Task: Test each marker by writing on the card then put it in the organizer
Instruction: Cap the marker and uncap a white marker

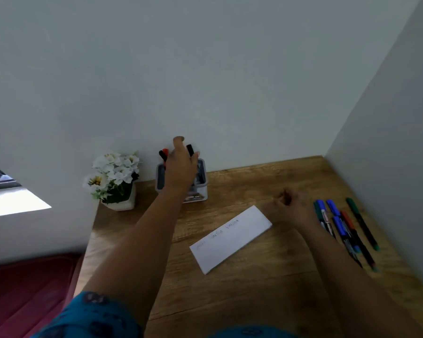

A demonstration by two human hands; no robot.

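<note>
Our left hand (181, 167) hovers, fingers slack, over the organizer (203, 191); our loosely curled, empty right hand (294, 209) sits nearer the loose markers (344, 228) — just right, barrels running away from us.

1. Handwritten pen marks along the upper edge of the white card (230, 239): several short scribbled groups, too faint and small to read as letters.
2. Printed label low on the front of the organizer (197, 194): a dark oval logo with pale lettering, blurred, not legible.
3. Printed bands on the barrels of the markers (344, 230) at the right: small print, unreadable.
</note>
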